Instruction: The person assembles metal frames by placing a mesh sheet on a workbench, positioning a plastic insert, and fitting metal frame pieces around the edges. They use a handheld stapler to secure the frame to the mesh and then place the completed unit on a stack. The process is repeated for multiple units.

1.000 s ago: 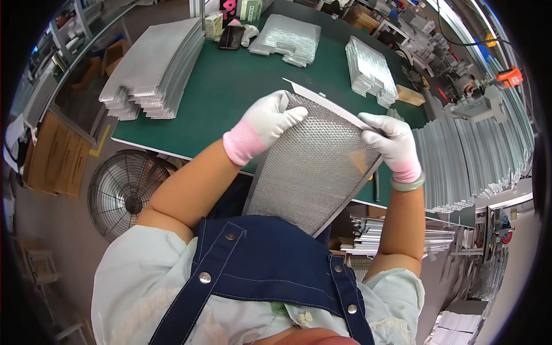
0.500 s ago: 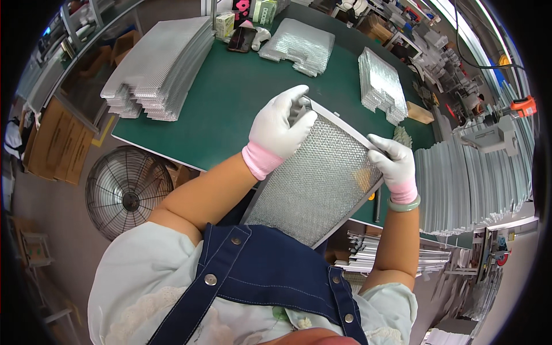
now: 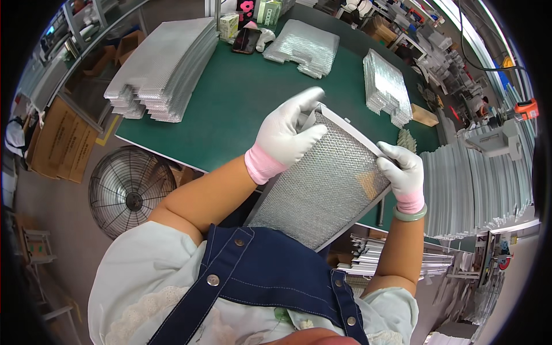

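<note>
A silver metal mesh filter panel (image 3: 325, 181) with a thin metal frame is held tilted in front of me, its lower end against my apron. My left hand (image 3: 284, 132), in a white glove with a pink cuff, grips its upper left corner. That thumb lies over the frame edge, and the index finger stretches past the corner. At the upper right corner my right hand (image 3: 406, 172), gloved alike, pinches the frame between thumb and fingers. A tan patch (image 3: 367, 185) shows on the mesh near the right hand.
Mesh sheet stacks lie on the green table (image 3: 230, 109): a tall one (image 3: 161, 63) at left, smaller ones at the back (image 3: 305, 43) and right (image 3: 384, 83). Frame strips (image 3: 471, 190) stand at right below an orange-and-grey tool (image 3: 506, 129). A fan (image 3: 132, 192) stands left.
Both hands and the panel have shifted slightly right and down. My left index finger now points out farther beyond the corner. The view has moved a little too.
</note>
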A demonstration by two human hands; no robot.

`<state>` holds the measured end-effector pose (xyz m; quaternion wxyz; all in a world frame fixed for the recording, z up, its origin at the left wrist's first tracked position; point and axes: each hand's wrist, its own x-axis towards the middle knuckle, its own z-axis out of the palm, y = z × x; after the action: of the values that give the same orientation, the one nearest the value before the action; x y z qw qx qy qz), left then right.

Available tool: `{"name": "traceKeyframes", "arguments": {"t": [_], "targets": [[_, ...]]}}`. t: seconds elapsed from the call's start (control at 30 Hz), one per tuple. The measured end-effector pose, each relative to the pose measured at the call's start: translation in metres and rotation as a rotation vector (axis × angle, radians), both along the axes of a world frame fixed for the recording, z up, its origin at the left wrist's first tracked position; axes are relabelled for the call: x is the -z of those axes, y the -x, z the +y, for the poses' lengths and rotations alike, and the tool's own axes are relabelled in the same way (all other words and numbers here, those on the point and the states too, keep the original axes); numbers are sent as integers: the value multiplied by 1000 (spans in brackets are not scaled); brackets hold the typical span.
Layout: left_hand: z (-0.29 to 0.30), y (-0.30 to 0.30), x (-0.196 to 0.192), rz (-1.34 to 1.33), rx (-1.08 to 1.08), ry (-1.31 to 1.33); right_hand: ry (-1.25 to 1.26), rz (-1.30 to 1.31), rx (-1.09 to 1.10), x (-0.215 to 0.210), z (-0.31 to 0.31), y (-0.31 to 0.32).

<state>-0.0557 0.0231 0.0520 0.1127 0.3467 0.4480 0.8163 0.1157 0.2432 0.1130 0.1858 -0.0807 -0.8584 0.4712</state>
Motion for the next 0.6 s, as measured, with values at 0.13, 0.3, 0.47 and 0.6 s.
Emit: {"name": "traceKeyframes", "arguments": {"t": [0.13, 0.3, 0.47, 0.6], "targets": [[-9, 10, 4, 16, 158, 23, -33, 3, -10, -2, -3, 0], [-15, 5, 1, -42, 123, 32, -57, -16, 1, -7, -12, 2], [-21, 7, -1, -32, 127, 72, -91, -27, -28, -10, -14, 2], [-23, 12, 7, -42, 165, 31, -136, -24, -56, -8, -15, 5]]}}
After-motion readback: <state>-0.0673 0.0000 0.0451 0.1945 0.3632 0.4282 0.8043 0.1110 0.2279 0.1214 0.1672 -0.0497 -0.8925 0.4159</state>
